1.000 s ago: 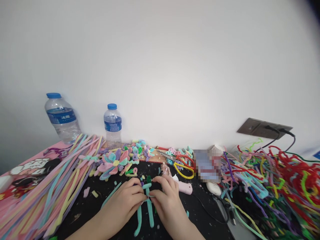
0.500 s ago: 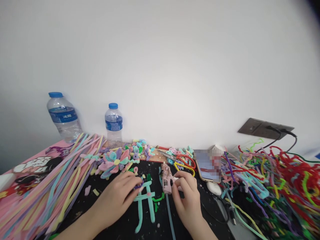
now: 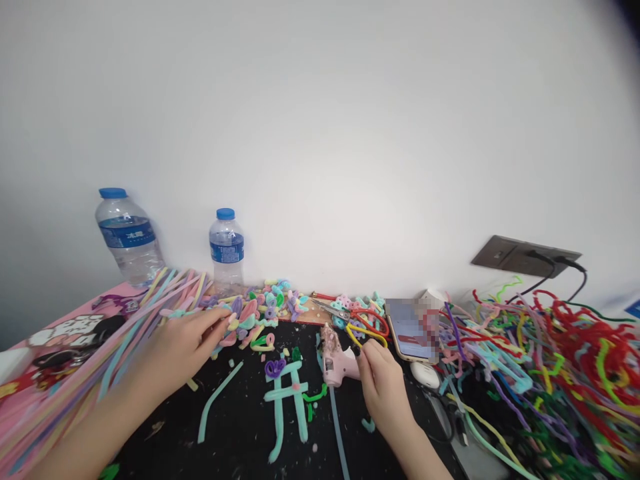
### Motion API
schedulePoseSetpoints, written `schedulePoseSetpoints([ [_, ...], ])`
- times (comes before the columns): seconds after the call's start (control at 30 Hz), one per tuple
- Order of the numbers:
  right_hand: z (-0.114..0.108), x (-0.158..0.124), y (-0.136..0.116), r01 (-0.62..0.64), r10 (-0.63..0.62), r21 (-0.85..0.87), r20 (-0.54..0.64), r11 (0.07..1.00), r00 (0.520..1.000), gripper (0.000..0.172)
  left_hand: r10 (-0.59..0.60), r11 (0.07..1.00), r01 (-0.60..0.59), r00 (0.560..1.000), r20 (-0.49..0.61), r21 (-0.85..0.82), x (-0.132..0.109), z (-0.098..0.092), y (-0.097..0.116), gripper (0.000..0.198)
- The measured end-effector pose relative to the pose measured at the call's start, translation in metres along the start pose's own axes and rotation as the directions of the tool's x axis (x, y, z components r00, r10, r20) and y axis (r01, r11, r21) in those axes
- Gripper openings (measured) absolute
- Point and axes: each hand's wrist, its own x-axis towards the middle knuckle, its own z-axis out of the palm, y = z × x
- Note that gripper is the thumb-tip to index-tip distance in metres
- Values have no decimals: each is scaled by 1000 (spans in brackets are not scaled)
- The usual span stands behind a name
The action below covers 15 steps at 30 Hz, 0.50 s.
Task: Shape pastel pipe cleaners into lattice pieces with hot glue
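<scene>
L hand [image 3: 187, 350] is over flower [image 3: 249, 312]; can't tell if grip's on it. R hand [image 3: 383, 377] grips glue gun [image 3: 336, 363] by handle. Teal frame [image 3: 285, 392] lies flat on surface [image 3: 175, 443], btwn hands. Prob best: pinch petals lightly, keep gun clear of frame.

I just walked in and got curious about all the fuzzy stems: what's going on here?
A person's right hand is at the handle of a pink glue gun; how firmly it grips is unclear. The left hand is over a fuzzy flower. Between the hands, a teal stem frame lies on the black mat, a purple coil at its upper left.
</scene>
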Motion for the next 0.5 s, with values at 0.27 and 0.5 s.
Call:
schedulePoseSetpoints([
  [0.27, -13, 6, 10, -2, -5, 46, 158, 999, 987, 17, -46, 994, 59, 990, 134, -89, 8, -28, -4, 26],
  [0.5, -14, 7, 13, 3, -7, 20, 204, 1000, 979, 15, -23, 953, 124, 940, 339, -278, -22, 2, -25, 26],
])
